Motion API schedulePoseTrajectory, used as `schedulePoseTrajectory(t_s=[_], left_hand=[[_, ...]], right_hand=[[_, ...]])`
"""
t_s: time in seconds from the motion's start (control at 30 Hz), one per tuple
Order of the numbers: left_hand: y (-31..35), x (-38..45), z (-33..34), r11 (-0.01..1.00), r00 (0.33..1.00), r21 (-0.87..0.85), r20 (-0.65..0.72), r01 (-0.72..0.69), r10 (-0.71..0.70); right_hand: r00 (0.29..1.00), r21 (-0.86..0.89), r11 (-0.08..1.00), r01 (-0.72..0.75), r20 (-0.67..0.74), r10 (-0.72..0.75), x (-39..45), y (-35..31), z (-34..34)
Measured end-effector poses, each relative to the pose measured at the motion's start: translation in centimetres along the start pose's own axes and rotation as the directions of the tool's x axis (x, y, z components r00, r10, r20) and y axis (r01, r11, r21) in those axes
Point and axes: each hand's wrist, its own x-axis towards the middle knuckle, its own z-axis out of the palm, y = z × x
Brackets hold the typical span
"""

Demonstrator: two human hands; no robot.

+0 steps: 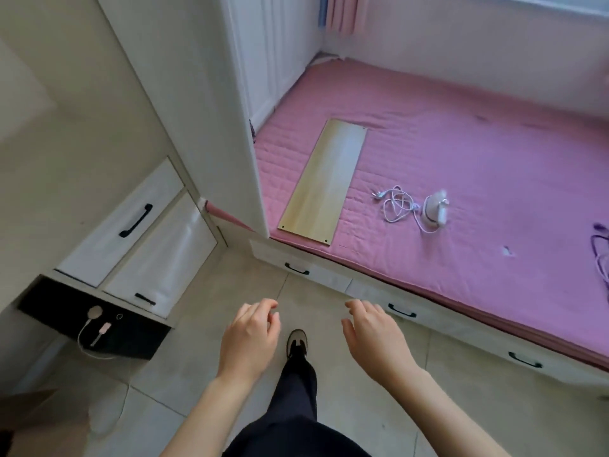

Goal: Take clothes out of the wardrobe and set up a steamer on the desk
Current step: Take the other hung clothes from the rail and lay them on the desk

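A small white steamer (435, 208) lies on the pink mattress (478, 153), its white cord (397, 204) coiled loosely to its left. A pale wooden board (324, 179) rests flat on the mattress nearer the wardrobe. The tall white wardrobe (184, 103) stands at the left with its doors closed; no clothes are visible. My left hand (250, 338) and my right hand (375, 338) hover side by side above the tiled floor, fingers loosely curled and apart, holding nothing. Both are well short of the bed.
White drawers with black handles (136, 221) sit at the left above a black shelf (99, 324) holding a charger cable. Drawers (400, 311) line the bed base. A purple cord (598, 249) lies at the right edge. My foot (296, 341) stands on the tiles.
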Motion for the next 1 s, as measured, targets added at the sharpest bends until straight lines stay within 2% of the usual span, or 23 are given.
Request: schedulePoseTrajectory(t_s=[0.3, 0.63, 0.8, 1.0], left_hand=[[0.7, 15.9, -0.8, 0.997, 0.998, 0.041, -0.002, -0.064, 0.064], [3.6, 27.0, 0.3, 0.987, 0.99, 0.081, -0.008, -0.138, 0.139], [5.4, 31.4, 1.9, 0.993, 0.997, 0.088, -0.025, -0.073, 0.075], [8.1, 38.0, 2.4, 0.995, 0.993, 0.094, -0.118, 0.025, -0.013]], right_hand=[[0.998, -0.102, 0.993, 0.064, 0.019, -0.062, 14.0, 2.2, -4.9], [0.995, -0.041, 0.995, 0.094, 0.019, -0.093, 26.2, 3.3, -8.2], [0.986, -0.044, 0.985, 0.169, 0.017, -0.168, 32.2, 5.0, -9.8], [0.948, -0.051, 0.947, 0.317, -0.004, -0.318, 39.9, 7.3, -13.0]])
